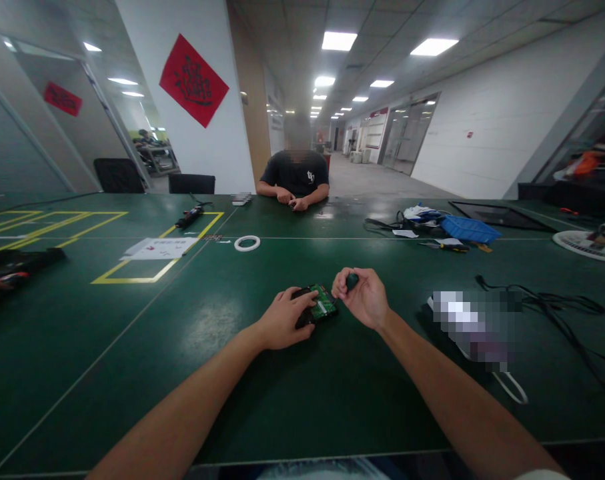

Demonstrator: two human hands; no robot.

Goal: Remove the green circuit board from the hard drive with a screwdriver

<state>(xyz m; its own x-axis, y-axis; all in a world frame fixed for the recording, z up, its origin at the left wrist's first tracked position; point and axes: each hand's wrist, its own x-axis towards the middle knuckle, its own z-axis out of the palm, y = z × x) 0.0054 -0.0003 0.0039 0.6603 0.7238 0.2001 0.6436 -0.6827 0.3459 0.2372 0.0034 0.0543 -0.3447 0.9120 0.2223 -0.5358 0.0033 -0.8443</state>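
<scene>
View from a head-worn camera, looking down two bare forearms that reach out over a dark green counter (302,400). The left hand (282,320) is closed over the near left end of a small black box (305,317) lying flat on the counter, fingers spread across its top and pinning it down. A green circuit board (325,305) covers the upper face of the box and shows just past the fingertips. The right hand (365,297), just beside the left, is curled tightly around the dark handle of a screwdriver (351,280). The shaft slants down toward the right edge of the board, but the tip is too small to tell whether it touches. Beyond the hands and a little left lies a white ring of tape (247,243). Further left a sheet of paper (157,249) sits inside a yellow taped outline (132,273). Just right of the right hand is a blurred-out patch (475,323), with black cables (557,303) trailing past it. Well beyond, to the right, rests a blue tray (469,229) among loose tools. Straight across the counter, far from the hands, another person (295,177) in a dark shirt sits with both hands together on the counter
</scene>
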